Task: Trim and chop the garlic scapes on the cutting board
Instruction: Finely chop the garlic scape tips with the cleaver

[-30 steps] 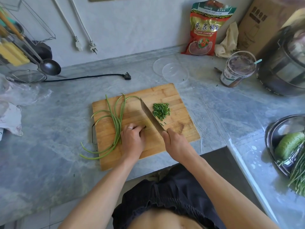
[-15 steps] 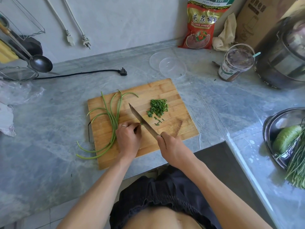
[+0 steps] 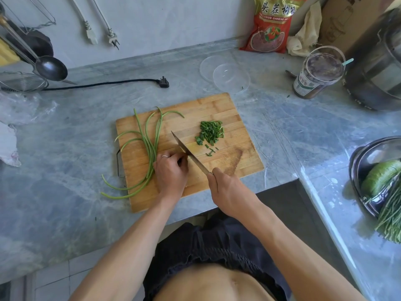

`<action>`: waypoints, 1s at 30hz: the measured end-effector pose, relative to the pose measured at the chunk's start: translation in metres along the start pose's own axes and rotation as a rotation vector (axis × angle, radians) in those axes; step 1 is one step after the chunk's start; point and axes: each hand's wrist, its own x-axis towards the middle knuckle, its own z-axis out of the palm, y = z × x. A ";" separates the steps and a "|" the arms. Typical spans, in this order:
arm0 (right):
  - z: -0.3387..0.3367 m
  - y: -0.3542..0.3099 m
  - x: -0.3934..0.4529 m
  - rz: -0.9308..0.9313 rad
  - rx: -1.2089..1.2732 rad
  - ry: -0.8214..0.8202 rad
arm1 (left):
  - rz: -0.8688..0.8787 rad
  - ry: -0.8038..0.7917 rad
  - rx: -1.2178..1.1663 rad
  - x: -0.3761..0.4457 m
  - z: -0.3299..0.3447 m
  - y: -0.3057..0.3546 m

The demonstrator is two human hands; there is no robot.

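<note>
Now the right hand (image 3: pixel 225 187) grips the knife (image 3: pixel 189 154), while left hand (image 3: pixel 171 170) fingers curl on the garlic scapes (image 3: pixel 152 148).

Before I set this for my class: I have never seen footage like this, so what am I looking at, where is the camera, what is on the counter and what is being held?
No machine here: a person works with two bare hands, filmed by a camera worn on their head, looking down. A wooden cutting board lies on a grey stone counter. The right hand grips a knife, its blade angled across the board. The left hand, fingers curled, rests on the board beside the blade; what it pins is hidden. Long uncut garlic scapes lie on the board's left side, some ends trailing onto the counter. A pile of chopped pieces sits right of the blade. Behind the board are clear plastic lids, a jar and a red bag.
</note>
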 end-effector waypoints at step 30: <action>0.008 0.007 -0.010 0.074 -0.027 -0.015 | -0.038 -0.010 -0.002 -0.007 0.002 0.004</action>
